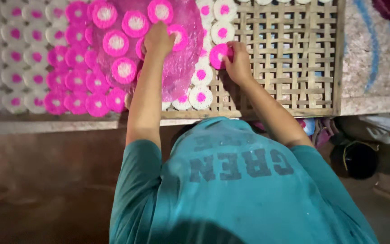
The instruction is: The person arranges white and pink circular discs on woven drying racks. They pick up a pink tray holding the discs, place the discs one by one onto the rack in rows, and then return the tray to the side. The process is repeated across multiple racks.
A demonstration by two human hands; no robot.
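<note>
At the far left, rows of small round white discs with pink centres (pixel 14 54) lie on the woven bamboo-strip drying rack (pixel 290 54). Next to them come rows of round pink discs with white centres (pixel 75 86), some lying on a translucent pink-stained sheet (pixel 181 68) spread over the rack. The left hand (pixel 158 39) rests palm-down on this sheet, fingers bent over 1 pink-rimmed disc (pixel 178 36); whether it grips the disc or only presses it I cannot tell. To its right, the right hand (pixel 236 61) pinches 1 round pink disc with a white centre (pixel 219 55) at its edge, touching the bare lattice just beside a column of white discs. The person wears a teal short-sleeved shirt (pixel 231 190).
</note>
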